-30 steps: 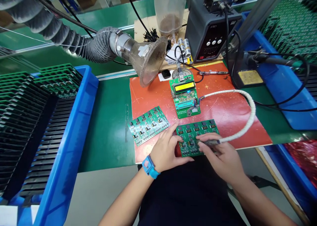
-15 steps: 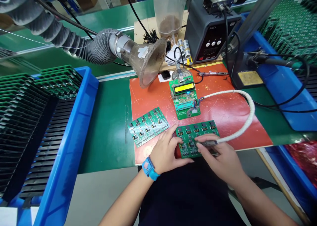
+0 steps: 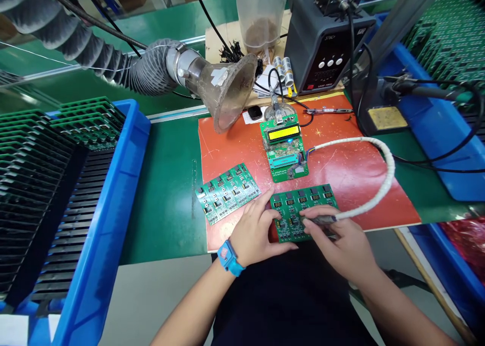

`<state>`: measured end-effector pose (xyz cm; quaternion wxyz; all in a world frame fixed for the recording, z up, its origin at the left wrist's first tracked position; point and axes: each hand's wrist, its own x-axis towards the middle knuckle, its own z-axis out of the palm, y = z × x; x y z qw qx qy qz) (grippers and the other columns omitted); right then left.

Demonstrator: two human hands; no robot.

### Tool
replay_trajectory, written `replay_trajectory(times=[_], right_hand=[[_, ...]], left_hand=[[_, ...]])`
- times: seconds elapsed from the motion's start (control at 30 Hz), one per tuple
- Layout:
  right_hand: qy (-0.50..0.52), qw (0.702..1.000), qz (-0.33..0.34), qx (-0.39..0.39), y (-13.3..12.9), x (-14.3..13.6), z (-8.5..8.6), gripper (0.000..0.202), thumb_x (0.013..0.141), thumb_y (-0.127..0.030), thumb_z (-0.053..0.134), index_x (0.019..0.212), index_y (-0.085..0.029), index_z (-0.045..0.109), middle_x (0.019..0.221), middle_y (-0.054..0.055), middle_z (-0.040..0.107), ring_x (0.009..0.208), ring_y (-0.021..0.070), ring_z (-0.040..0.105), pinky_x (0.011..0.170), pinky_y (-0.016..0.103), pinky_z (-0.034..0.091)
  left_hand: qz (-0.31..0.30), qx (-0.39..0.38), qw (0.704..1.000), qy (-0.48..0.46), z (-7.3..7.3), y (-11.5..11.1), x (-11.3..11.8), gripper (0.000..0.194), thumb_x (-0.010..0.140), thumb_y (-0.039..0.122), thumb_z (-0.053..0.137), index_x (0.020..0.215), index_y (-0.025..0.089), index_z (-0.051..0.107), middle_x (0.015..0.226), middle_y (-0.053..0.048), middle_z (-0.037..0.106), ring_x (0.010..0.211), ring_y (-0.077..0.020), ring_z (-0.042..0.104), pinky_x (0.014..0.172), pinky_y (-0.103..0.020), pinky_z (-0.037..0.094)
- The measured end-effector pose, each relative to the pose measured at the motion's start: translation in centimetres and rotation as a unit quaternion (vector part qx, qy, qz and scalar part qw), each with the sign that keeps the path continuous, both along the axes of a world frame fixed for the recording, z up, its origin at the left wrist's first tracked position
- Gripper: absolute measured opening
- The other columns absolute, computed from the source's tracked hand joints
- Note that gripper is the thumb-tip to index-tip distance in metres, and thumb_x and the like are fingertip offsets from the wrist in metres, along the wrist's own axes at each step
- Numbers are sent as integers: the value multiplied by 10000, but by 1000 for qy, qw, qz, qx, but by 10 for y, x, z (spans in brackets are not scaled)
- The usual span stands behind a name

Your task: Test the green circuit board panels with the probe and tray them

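A green circuit board with a row of small two-digit displays lies at the front edge of the red mat. My left hand, wearing a blue wrist strap, holds its left end, thumb along the near edge and a bent finger on top. In my right hand is a dark probe on a white-wrapped cable, pinched low over the board's middle; its tip contact is hidden by the fingers. That cable runs to a programmer board with a lit yellow screen.
A second circuit board lies tilted to the left. Above it hangs a fume extractor hood. Blue bins of upright boards flank the bench. A soldering station and a pen are at the back right.
The view has shifted slightly. Both hands keep their places on the board, and the probe stays at about the same spot.
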<state>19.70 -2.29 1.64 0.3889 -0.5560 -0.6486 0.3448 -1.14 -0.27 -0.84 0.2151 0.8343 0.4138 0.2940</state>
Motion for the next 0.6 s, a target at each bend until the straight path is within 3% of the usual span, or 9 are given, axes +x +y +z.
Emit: replay_trajectory(times=[0.6], right_hand=[[4, 1000, -6, -10, 2, -1, 2, 58, 937, -251, 593, 983, -225, 616, 975, 42, 694, 761, 178, 719, 639, 277, 591]], left_hand=[[-10, 12, 1000, 6, 1, 2, 0, 574, 693, 590, 787, 1021, 209, 511, 1507, -241, 356, 1316, -392, 495, 960, -551, 518]])
